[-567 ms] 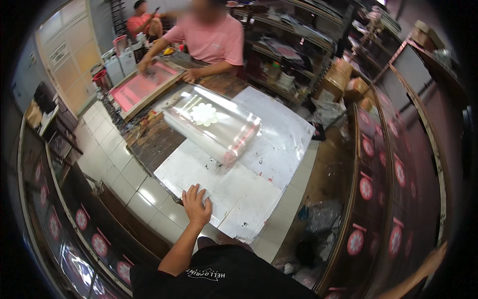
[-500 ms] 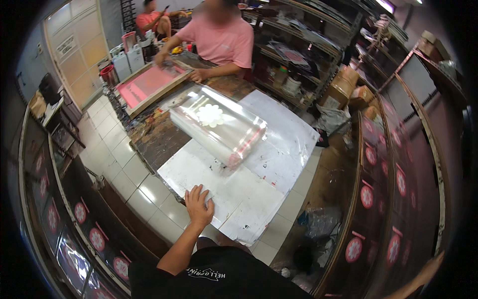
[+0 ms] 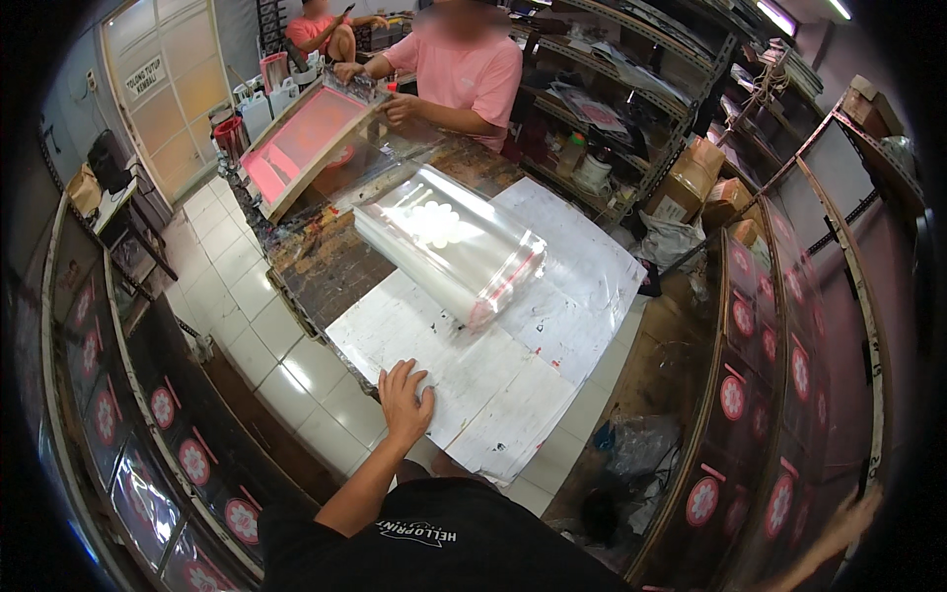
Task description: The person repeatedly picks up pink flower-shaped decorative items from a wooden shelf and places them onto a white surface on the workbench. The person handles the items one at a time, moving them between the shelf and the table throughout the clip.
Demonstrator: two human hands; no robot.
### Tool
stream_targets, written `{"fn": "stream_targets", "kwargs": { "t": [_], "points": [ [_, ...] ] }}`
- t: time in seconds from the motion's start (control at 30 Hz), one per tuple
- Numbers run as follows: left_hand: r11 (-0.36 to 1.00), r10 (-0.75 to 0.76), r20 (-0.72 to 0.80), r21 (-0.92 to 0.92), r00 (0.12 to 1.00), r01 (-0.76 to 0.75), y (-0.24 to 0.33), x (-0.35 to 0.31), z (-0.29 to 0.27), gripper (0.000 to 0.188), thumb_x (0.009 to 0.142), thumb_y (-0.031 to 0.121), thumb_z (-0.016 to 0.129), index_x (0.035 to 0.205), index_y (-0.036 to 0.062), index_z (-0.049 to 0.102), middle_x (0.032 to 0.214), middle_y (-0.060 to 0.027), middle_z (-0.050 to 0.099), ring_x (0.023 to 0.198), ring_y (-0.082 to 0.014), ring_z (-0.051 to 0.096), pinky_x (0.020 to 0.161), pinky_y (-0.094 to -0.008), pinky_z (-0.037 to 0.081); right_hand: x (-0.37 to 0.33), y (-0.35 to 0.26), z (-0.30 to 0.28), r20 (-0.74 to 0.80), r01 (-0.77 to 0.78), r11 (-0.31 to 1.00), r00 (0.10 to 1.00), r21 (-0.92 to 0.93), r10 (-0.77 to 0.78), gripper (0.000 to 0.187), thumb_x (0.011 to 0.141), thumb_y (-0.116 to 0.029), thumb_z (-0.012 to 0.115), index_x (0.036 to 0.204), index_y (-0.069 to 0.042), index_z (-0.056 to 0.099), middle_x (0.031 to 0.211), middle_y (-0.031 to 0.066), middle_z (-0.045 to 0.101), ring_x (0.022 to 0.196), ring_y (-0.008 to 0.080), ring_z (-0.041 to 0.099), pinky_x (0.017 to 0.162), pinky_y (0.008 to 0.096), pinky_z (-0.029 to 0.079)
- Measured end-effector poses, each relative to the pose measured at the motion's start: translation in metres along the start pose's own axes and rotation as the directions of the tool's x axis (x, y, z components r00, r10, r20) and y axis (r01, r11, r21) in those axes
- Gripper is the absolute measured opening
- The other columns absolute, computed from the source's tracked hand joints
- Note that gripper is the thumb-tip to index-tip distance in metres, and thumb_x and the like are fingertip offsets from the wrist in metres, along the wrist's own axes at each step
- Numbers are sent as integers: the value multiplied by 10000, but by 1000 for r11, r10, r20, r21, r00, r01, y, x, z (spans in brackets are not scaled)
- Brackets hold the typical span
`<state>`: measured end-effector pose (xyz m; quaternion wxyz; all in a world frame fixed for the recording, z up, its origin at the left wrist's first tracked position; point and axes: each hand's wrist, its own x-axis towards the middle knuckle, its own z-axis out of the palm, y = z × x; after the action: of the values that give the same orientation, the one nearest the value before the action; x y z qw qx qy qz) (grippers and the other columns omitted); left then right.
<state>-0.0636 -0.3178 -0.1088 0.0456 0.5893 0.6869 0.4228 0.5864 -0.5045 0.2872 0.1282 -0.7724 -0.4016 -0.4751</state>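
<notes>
My left hand [image 3: 404, 403] rests with fingers spread on white sheets [image 3: 464, 380] covering the table's near end. A pile of clear plastic sheets [image 3: 459, 259], with a pale flower shape and a pink line on it, lies just beyond. At the far right, my blurred right hand [image 3: 856, 518] is beside a rack's upright rail [image 3: 856, 276]; its fingers are smeared by motion. Across the table, a co-worker in a pink shirt [image 3: 464, 74] holds a framed printing screen [image 3: 311, 138] with pink mesh, tilted up. A red-pink print [image 3: 340, 158] shows under it.
Racks hold clear sheets with pink flower prints, on my left [image 3: 192, 461] and right [image 3: 732, 398]. Cardboard boxes [image 3: 688, 181] and metal shelving [image 3: 631, 109] stand beyond the table. Another person [image 3: 314, 30] sits at the back. White floor tiles [image 3: 237, 296] run along the left.
The co-worker has raised one end of the screen, which lay flat before. My left hand stays on the white sheets. My right hand remains by the rack at the far right, now more blurred.
</notes>
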Motion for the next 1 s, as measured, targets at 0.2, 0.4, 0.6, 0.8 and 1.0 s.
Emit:
{"fn": "stream_targets", "kwargs": {
  "t": [0.2, 0.4, 0.6, 0.8, 1.0],
  "points": [
    [993, -55, -38, -106, 998, 50, -8, 5, -11, 253, 814, 148, 631, 1051, 69, 670, 1211, -90, 625, 1211, -308, 517, 1120, -508, 278, -85, -150, 98, 481, -213, 633, 829, 744, -286, 413, 916, -84, 606, 1307, 35, 546, 1274, 200, 607, 1151, 276, 592, 986, 363, 448],
    [842, -326, 74, -430, 943, 325, -34, 17, -19, 234, 885, 149, 611, 1072, 25, 676, 929, -76, 692, 753, -166, 593, 732, -322, 484, -220, -265, 175, 702, -574, 413, 505, 707, -502, 385, 894, -118, 659, 1236, 47, 597, 1216, 176, 647, 1115, 264, 616, 967, 356, 463],
    [685, -422, 188, -575, 887, 447, -34, 46, -50, 248, 951, 193, 578, 1081, 5, 675, 885, -25, 663, 756, -91, 558, 684, -262, 465, -312, -314, 211, 764, -759, 370, 250, 536, -595, 370, 919, -149, 647, 1223, 53, 592, 1115, 164, 676, 1040, 249, 651, 912, 341, 497],
    [686, -383, 156, -612, 911, 393, -34, 75, -56, 237, 969, 155, 564, 1104, -22, 646, 977, -66, 681, 922, -130, 617, 842, -266, 475, -394, -329, 214, 791, -890, 339, 37, 304, -610, 259, 956, -159, 599, 1140, 24, 598, 952, 87, 655, 847, 213, 681, 684, 321, 545],
    [706, -329, 185, -603, 926, 371, -21, 94, -55, 237, 963, 154, 575, 1112, -17, 645, 956, -59, 681, 902, -134, 628, 849, -271, 484, -426, -331, 153, 807, -685, 718, -350, 125, -475, 352, 942, -220, 635, 1193, 25, 602, 998, 123, 685, 906, 240, 698, 705, 358, 554]
  ]
}}
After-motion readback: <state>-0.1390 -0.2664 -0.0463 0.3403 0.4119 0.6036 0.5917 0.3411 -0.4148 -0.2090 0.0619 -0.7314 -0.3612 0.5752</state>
